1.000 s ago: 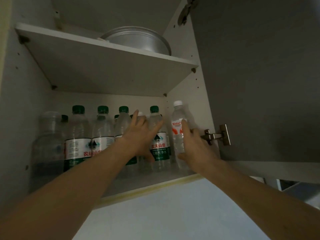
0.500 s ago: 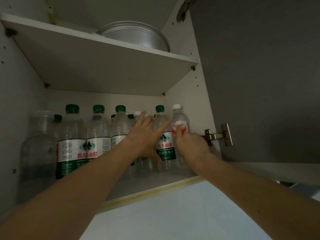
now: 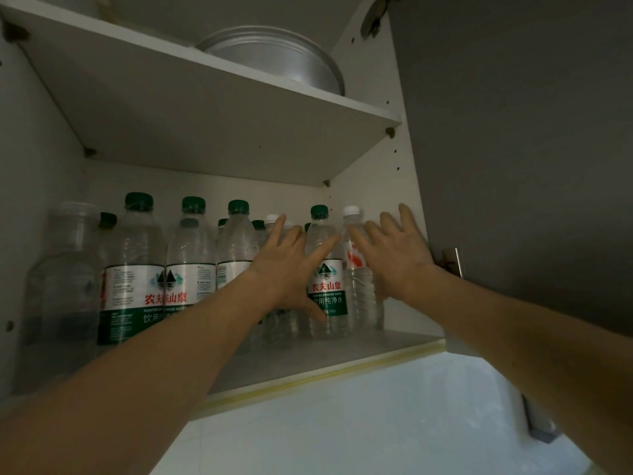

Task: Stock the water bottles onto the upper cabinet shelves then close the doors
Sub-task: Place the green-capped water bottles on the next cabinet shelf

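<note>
- Nearest the camera, two bare forearms reached up and forward into an open upper cabinet, over the pale front edge of the lower shelf (image 3: 308, 378).
- The left hand (image 3: 286, 269) was spread, fingers straight and fanned, lying against the clear bottles in the middle of the row; it gripped nothing, and seemed placed to steady or nudge the row back.
- The right hand (image 3: 394, 258) was likewise spread and flat, fingers pointing up, just beside the white-capped bottle (image 3: 356, 269) with a red-marked label at the right end of the row. Whether the palm actually touched that bottle could not be told.
- Between the hands stood a green-capped bottle (image 3: 323, 269) with a green and white label, upright and close against the white-capped one.
- Both hands holding nothing suggested the last bottle was set down and only tidying remained before the doors.
- Further left, three more green-capped bottles (image 3: 191, 262) stood upright shoulder to shoulder, with more caps showing behind them in a second row.
- At the far left stood a large clear jar (image 3: 61, 286); its contents were too dim to tell.
- The cabinet door (image 3: 513, 166) hung open at the right, its lower hinge (image 3: 452, 262) just past the right hand.
- Farthest up, the upper shelf (image 3: 205, 108) carried only a round metal pan (image 3: 291, 60); no bottles showed there.
</note>
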### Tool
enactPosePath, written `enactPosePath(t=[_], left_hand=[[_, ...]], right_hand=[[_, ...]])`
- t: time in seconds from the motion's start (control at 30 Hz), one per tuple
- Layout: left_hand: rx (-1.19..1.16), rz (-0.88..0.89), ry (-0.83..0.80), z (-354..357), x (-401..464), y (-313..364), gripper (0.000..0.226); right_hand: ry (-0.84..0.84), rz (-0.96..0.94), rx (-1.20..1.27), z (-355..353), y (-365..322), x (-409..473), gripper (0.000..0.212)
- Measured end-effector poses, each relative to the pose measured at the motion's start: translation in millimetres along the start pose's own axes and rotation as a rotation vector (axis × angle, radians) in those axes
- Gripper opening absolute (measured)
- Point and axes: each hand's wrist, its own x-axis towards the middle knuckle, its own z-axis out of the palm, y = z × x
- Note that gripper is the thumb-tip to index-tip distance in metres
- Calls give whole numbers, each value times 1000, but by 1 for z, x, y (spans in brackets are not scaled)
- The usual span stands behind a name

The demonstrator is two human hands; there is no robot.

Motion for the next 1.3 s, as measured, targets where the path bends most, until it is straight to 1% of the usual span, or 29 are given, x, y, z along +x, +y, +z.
enactPosePath(t=[0.13, 0.27, 0.37, 0.43, 0.5, 0.53, 0.6, 0.67, 0.73, 0.83, 0.93, 1.03, 1.1, 1.2, 1.3], left_hand=[[12, 3, -21, 1, 5, 4, 144], [17, -2, -29, 3, 5, 3, 146], [28, 4, -36, 1, 3, 4, 144], [-5, 12, -42, -7, 4, -3, 139], [-131, -22, 1, -21, 8, -19, 128], [-184, -58, 42, -29, 11, -30, 119], [-192, -140, 96, -41, 18, -55, 89], [-164, -217, 37, -48, 26, -76, 60], [-145, -260, -99, -49, 35, -87, 46], [-155, -268, -258, -54, 45, -89, 42], [-140, -263, -335, -59, 53, -87, 46], [-156, -256, -356, -62, 58, -86, 49], [-175, -264, -356, -60, 60, -87, 45], [-169, -287, -350, -55, 67, -86, 31], [-151, -298, -311, -51, 76, -80, 32]], right_hand=[[24, -20, 15, 4, 3, -2, 125], [11, -15, 9, 4, 3, -2, 123], [9, -20, 21, 3, 3, -3, 118], [41, -17, 88, 0, 4, -1, 112], [105, -23, 226, -3, 5, 3, 103], [137, -37, 329, -4, 4, 4, 100], [149, -55, 587, -5, -3, 2, 102], [98, -35, 793, -1, -18, -3, 115], [36, 3, 895, 9, -33, -8, 128], [-6, 42, 982, 18, -42, -11, 133], [-6, 35, 1011, 20, -42, -14, 140], [-32, 12, 1022, 26, -42, -22, 139], [-38, -2, 1031, 28, -41, -26, 135], [-41, -10, 1046, 26, -40, -28, 133], [-73, 3, 1053, 26, -42, -30, 132]])
